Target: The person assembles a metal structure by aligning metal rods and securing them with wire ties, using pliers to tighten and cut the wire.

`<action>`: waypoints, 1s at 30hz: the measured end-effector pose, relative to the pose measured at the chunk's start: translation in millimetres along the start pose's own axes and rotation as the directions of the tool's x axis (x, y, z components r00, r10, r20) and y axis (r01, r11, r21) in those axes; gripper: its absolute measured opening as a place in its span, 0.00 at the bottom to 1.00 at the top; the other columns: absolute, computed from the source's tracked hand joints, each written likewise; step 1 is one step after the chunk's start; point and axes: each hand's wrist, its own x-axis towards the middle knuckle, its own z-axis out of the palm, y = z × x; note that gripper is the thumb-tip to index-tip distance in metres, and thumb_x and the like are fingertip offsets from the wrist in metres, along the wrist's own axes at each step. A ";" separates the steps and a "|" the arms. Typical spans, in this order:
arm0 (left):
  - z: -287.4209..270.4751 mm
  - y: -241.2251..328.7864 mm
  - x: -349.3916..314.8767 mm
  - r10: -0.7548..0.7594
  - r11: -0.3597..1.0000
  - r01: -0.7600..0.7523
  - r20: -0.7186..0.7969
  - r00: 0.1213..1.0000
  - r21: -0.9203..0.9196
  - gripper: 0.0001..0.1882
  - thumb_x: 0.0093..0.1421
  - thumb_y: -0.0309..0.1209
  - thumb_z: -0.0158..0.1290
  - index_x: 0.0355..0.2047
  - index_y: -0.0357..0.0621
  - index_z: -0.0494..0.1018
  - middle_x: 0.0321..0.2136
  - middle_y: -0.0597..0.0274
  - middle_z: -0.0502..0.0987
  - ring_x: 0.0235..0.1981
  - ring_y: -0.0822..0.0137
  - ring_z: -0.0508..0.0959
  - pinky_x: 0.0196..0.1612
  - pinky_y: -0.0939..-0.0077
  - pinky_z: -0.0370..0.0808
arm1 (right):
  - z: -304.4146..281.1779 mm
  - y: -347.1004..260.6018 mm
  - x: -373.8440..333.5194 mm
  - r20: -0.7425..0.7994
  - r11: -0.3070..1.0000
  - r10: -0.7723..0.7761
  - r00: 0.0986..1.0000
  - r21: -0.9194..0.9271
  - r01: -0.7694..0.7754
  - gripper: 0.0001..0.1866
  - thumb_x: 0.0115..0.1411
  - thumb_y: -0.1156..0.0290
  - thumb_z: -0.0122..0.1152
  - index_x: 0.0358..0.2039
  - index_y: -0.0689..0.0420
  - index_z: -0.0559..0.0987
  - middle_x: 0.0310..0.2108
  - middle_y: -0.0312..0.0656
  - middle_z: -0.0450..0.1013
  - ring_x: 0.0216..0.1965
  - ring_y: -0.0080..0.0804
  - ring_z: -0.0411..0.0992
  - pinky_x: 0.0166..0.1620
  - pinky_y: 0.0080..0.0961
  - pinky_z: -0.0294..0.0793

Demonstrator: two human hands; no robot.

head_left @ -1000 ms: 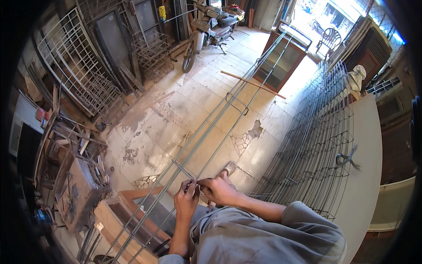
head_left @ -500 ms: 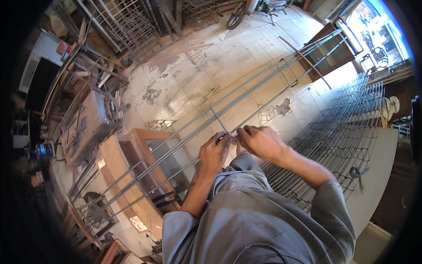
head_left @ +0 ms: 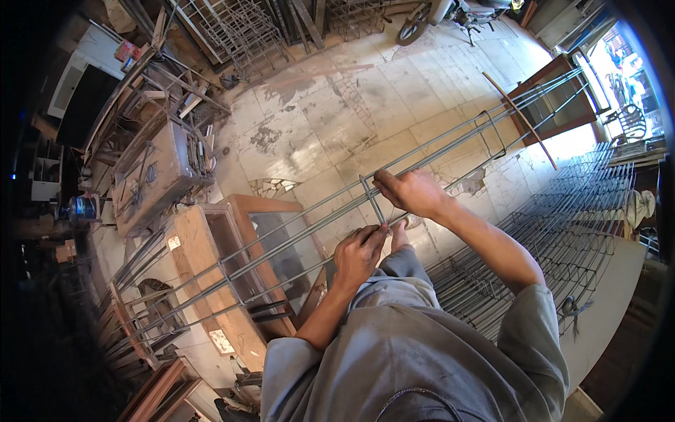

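Note:
A long, slim rebar cage (head_left: 439, 149) of thin steel rods runs from lower left to upper right in front of me. A rectangular wire stirrup (head_left: 373, 200) crosses its rods near my hands. My left hand (head_left: 360, 257) is closed in a pinch at the stirrup's near corner, where it meets the near rod. Farther off, my right hand (head_left: 415, 193) has its fingers pressed together close to the stirrup's far side. What those fingers hold is too small to tell. Another stirrup (head_left: 490, 133) sits farther right along the rods.
Finished rebar cages (head_left: 534, 232) lie stacked at my right. A wooden cabinet frame (head_left: 211, 281) lies under the cage's left part, and a thin wooden strip (head_left: 520, 119) crosses near its far end. A worn workbench (head_left: 151, 183) stands left; a motorcycle (head_left: 450, 17) is at the back.
My right hand has moved up and away from my left hand, from the near rod toward the stirrup's far side. The left hand stays at the near corner. The whole view has shifted slightly.

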 end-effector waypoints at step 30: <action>-3.7 15.3 17.6 -0.242 0.968 0.248 0.150 0.959 -0.026 0.07 0.52 0.21 0.62 0.31 0.39 0.76 0.26 0.56 0.76 0.25 0.55 0.79 0.28 0.67 0.76 | 131.7 -22.5 -65.3 -0.041 -0.251 0.515 0.856 0.948 0.197 0.17 0.62 0.78 0.52 0.52 0.61 0.76 0.34 0.37 0.68 0.33 0.26 0.65 0.38 0.25 0.67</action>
